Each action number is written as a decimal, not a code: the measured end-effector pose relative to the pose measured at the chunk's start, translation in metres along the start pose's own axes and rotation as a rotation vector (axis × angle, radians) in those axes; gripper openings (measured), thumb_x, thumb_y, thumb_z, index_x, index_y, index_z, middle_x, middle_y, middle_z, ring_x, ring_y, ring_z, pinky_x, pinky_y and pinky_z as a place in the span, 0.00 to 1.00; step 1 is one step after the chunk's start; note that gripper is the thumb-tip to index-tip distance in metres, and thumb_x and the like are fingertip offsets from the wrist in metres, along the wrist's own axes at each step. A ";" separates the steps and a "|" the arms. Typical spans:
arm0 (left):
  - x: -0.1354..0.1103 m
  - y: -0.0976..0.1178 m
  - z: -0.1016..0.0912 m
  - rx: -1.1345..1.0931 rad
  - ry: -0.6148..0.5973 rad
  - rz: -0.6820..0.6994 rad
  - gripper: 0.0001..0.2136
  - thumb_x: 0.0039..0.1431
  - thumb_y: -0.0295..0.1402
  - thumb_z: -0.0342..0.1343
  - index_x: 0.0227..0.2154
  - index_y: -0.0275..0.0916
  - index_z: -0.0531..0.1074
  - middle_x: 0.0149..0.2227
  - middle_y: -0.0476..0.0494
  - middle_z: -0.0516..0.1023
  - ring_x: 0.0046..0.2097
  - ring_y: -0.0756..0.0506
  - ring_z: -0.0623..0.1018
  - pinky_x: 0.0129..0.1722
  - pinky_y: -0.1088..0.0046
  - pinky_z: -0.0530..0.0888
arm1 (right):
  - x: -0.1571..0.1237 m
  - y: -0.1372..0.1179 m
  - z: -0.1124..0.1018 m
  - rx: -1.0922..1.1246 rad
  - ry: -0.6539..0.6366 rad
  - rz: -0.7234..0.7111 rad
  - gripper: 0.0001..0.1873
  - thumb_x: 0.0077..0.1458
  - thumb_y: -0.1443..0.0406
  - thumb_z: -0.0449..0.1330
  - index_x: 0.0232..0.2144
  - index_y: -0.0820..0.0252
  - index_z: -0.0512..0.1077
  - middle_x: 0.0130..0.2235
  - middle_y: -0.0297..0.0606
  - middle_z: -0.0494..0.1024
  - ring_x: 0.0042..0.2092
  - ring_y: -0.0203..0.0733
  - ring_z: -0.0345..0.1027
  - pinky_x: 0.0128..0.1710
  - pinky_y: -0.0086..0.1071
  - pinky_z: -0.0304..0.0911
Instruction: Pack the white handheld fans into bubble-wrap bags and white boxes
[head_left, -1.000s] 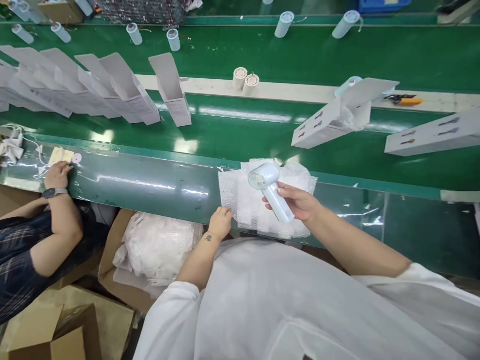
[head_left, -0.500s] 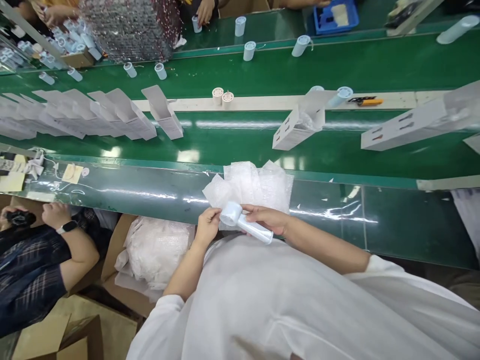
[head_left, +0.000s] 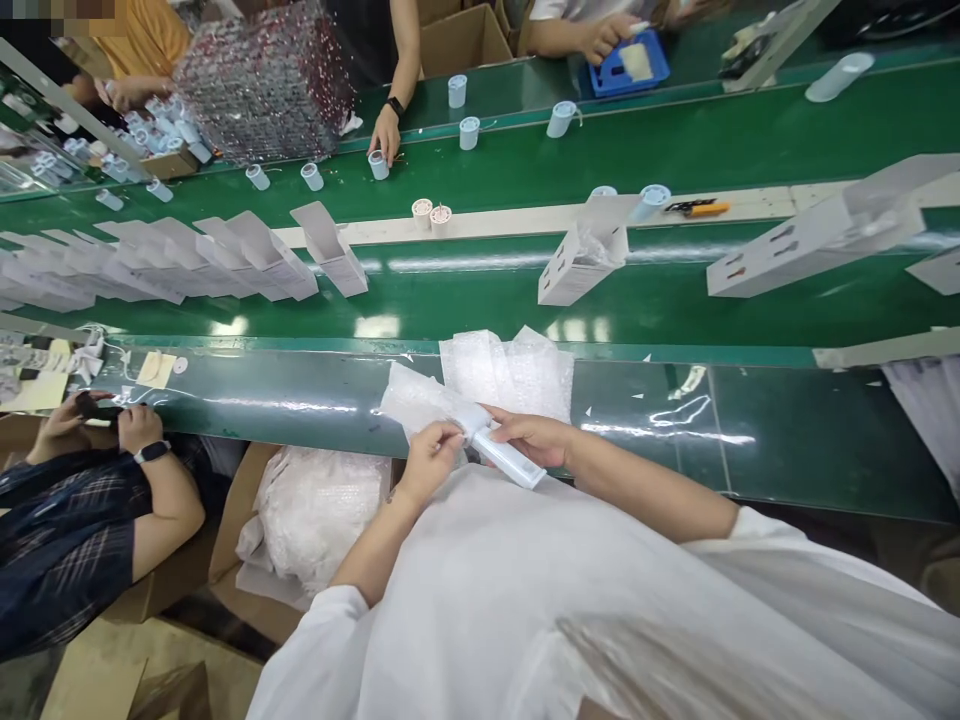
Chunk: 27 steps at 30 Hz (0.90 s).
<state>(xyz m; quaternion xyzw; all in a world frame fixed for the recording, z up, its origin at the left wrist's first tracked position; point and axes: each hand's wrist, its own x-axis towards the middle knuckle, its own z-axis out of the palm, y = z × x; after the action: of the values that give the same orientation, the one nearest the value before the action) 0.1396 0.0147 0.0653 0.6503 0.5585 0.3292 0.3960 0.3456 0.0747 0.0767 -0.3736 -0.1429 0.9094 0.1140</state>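
Observation:
In front of my body I hold a light-blue handheld device (head_left: 514, 463) with a rounded head and a straight handle. My right hand (head_left: 532, 440) is closed around it near the neck, with the handle pointing down and right. A translucent bubble wrap bag (head_left: 412, 395) lies over the head end, extending to the upper left. My left hand (head_left: 431, 458) pinches at the bag's edge beside the head; its fingertips partly hide the contact. Just beyond my hands, more flat bubble wrap bags (head_left: 510, 370) lie overlapping on the bench edge.
A green conveyor (head_left: 450, 290) carries open white boxes (head_left: 330, 250). Orange-handled pliers (head_left: 705, 209) lie on the white divider. A carton (head_left: 232, 520) at my left holds bubble wrap (head_left: 319, 510). A co-worker's arm (head_left: 169, 500) is at left; another person's hand (head_left: 384, 135) touches a blue cylinder (head_left: 379, 165).
The bubble wrap bag now covers the device's head, which was bare before. My left hand has moved slightly right. Across the belt, a person's hand has come forward with a blue cylinder.

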 end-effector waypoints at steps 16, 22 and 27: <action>0.049 -0.009 -0.031 -0.008 -0.325 0.202 0.06 0.59 0.28 0.50 0.33 0.39 0.72 0.32 0.44 0.75 0.37 0.46 0.74 0.40 0.68 0.72 | 0.034 0.015 0.019 0.306 0.379 -0.016 0.03 0.51 0.70 0.58 0.29 0.60 0.65 0.22 0.31 0.72 0.21 0.34 0.67 0.20 0.25 0.66; 0.061 -0.009 -0.038 -0.107 -0.366 0.091 0.04 0.57 0.29 0.52 0.33 0.38 0.72 0.32 0.45 0.75 0.35 0.48 0.73 0.38 0.70 0.71 | 0.039 0.018 0.023 0.009 0.682 -0.118 0.07 0.47 0.68 0.61 0.23 0.60 0.65 0.17 0.27 0.67 0.19 0.31 0.60 0.17 0.23 0.55; 0.057 0.009 -0.072 -0.143 -0.326 -0.055 0.06 0.59 0.32 0.52 0.37 0.39 0.72 0.31 0.47 0.75 0.32 0.50 0.72 0.35 0.73 0.71 | 0.005 -0.012 0.035 -0.289 0.586 -0.349 0.12 0.43 0.63 0.67 0.25 0.61 0.67 0.21 0.27 0.70 0.23 0.29 0.61 0.23 0.23 0.55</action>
<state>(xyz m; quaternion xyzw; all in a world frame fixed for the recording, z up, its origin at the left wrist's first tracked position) 0.0898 0.0811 0.1060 0.6495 0.4796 0.2472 0.5357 0.3185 0.0817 0.1009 -0.6004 -0.2928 0.7011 0.2495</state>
